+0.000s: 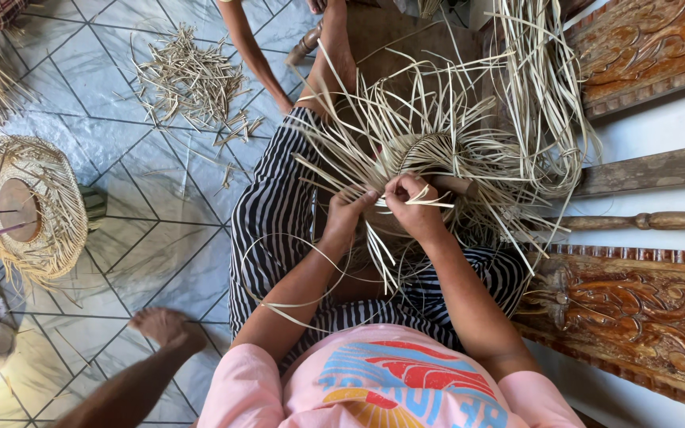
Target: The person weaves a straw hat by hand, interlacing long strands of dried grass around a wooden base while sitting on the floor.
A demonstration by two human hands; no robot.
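Blue floor tiles lie under a half-woven basket (426, 162), its strips sticking out every way; left hand (348, 208) and right hand (411, 204) each pinch strips tight.

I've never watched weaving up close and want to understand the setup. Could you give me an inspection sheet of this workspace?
Surface: grey tiled floor.
Job's things: half-woven straw piece on the lap, loose strands fanning out.
Clutter: straw offcuts; a woven straw piece on a round form.
Grippers: left hand and right hand pinch strands.
Cables: nothing seen.
Surroundings: carved wooden furniture; another person's foot.
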